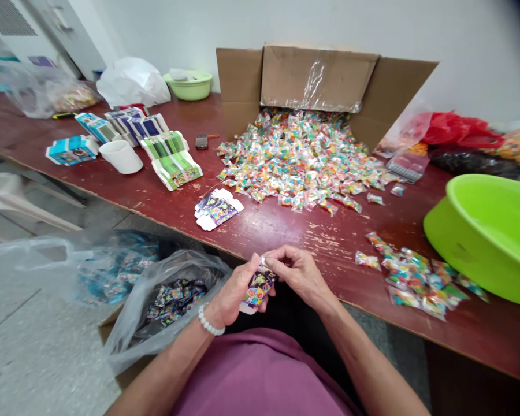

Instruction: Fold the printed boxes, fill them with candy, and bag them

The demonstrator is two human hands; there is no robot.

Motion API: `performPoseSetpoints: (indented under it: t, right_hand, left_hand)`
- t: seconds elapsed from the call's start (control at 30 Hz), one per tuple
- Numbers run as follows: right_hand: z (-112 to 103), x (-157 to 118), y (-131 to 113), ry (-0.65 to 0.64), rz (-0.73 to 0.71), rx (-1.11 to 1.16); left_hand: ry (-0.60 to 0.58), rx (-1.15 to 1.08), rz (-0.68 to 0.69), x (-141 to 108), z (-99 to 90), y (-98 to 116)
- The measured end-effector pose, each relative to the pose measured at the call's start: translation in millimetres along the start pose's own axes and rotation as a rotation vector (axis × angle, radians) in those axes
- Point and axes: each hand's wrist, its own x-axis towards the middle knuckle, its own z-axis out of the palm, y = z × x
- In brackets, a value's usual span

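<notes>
My left hand is wrapped round a small printed candy box, dark purple with yellow and coloured lettering, held over my lap at the table edge. A white flap sticks out at its lower end. At its upper end, the fingers of my right hand pinch the top flap. Whether anything is inside the box cannot be seen. On the table just beyond lie flattened purple boxes of the same print. Farther back, a large heap of wrapped candies spills from a cardboard box lying on its side.
A smaller candy pile lies at the right beside a green basin. Stacks of green flat boxes, blue boxes and a white roll stand left. Below, a plastic-lined carton holds dark packets.
</notes>
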Motion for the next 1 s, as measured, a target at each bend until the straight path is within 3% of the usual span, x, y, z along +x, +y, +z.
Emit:
performPoseSetpoints:
  t: [0.17,0.3,0.37,0.47,0.53,0.6,0.7,0.8,0.9,1.0]
  right_hand:
    - [1.5,-5.6,3.5,-0.056,-0.122,-0.07]
    - [2.5,-7.7,8.7,0.053,-0.221,-0.271]
    - [4.5,-7.3,10.1,0.056,-0.194,-0.282]
    - [9.2,-4.6,12.1,0.005,-0.057,-0.097]
    - [11.6,-1.5,13.3,0.039,-0.001,-0.028]
    - [11.7,1.6,13.4,0.069,0.008,-0.026]
    - [9.0,3.4,11.3,0.011,-0.008,-0.015]
    - [10.1,-0.4,12.4,-0.028,-0.107,-0.074]
    - [17.6,-6.6,21.6,0.057,-0.273,-0.241]
    - [15.8,-4.4,31.3,0.084,-0.342,-0.422]
  left_hand:
    - [0.001,-0.118,-0.037,-0.3,-0.6,-2.4]
    - [-0.007,-0.132,-0.048,1.0,-0.9,-6.3]
    - [-0.006,-0.143,-0.041,1.7,-1.0,-7.4]
    - [-0.007,-0.19,-0.039,3.3,-0.9,-7.2]
    - [-0.013,-0.214,-0.034,4.9,-0.9,-6.1]
    - [-0.013,-0.22,-0.03,6.4,-1.6,-4.7]
    - [-0.011,-0.226,-0.047,7.2,-4.1,-3.0]
    - [-0.015,-0.284,-0.046,7.5,-4.7,-2.7]
    - [0.034,-0.392,-0.014,8.6,0.3,-3.6]
    - [0.096,-0.463,-0.023,8.7,6.2,-7.7]
